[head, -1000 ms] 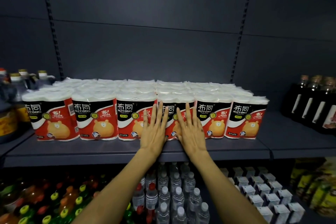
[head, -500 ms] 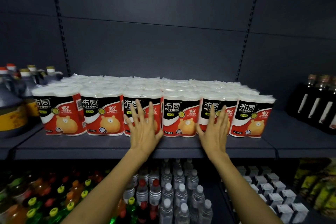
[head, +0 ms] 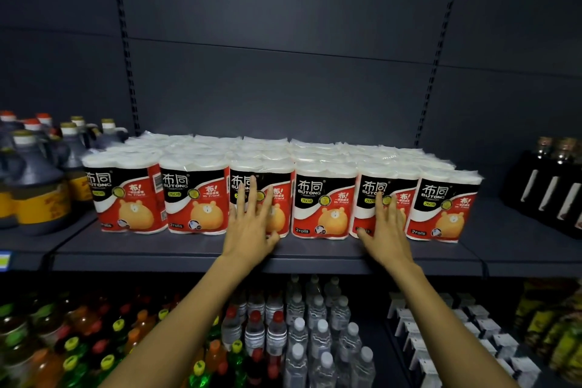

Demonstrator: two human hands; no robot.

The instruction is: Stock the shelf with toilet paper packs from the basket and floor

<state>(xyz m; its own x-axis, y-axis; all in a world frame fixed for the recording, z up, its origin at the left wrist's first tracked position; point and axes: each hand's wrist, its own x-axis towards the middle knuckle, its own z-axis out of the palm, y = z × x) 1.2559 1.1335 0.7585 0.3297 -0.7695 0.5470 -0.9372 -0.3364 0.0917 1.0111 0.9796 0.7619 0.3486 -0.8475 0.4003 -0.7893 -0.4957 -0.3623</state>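
Note:
Several red, black and white toilet paper packs (head: 321,198) with an orange bear stand in rows on the dark grey shelf (head: 189,249), filling it from front to back. My left hand (head: 252,224) lies flat with spread fingers against the front of the third pack from the left (head: 280,198). My right hand (head: 382,227) presses flat on the front of the fifth pack (head: 368,189). Neither hand grips anything. No basket or floor shows in this view.
Dark oil jugs (head: 34,179) stand on the shelf to the left and dark bottles (head: 551,186) to the right. Below are coloured drink bottles (head: 78,340), water bottles (head: 315,334) and white cartons (head: 466,334). The back panel above the packs is bare.
Both hands moved apart from the middle packs: the left hand slid to the third pack, the right hand to the fifth. The camera view shifted slightly right.

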